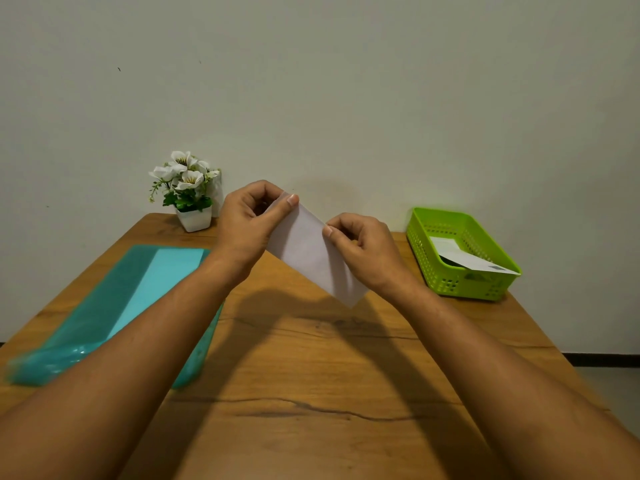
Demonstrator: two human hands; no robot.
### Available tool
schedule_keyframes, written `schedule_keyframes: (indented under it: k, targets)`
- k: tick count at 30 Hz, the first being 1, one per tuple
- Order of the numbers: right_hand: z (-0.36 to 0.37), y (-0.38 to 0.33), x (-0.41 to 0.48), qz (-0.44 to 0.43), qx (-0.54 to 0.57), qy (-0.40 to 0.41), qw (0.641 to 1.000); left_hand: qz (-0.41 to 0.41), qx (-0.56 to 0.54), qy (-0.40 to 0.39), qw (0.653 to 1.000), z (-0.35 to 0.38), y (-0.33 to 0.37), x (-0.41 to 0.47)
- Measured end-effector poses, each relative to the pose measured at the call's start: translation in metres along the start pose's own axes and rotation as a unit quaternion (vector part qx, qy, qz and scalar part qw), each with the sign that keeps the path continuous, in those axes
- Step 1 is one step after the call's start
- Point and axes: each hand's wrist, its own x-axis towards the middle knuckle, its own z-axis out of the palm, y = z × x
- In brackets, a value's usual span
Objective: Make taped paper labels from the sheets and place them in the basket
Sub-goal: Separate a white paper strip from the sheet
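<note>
Grip: left hand (247, 220) and right hand (360, 247) each pinch opposite edges of the white sheet (308, 251), tilted in the air above the surface (311, 375) | step: probably shaping a label, no tape visible | next: finish, then reach right to the green basket (450, 284) — one paper (467, 259) already inside

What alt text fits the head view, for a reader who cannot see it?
A white paper is pinched by the left hand and right hand above a wooden table. A green basket with papers sits at right; a teal folder and potted flowers at left.
</note>
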Motion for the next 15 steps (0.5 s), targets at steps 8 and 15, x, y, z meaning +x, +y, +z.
schedule_keyframes:
  k: [8, 15]
  targets:
    - [-0.010, 0.040, -0.012, 0.019, -0.003, -0.008, 1.000, -0.038, -0.041, 0.051, 0.997, -0.014, -0.007, 0.004]
    - [-0.017, 0.071, -0.027, 0.074, 0.032, -0.006, 0.997, -0.076, -0.041, 0.083, 0.993, -0.019, -0.029, -0.003]
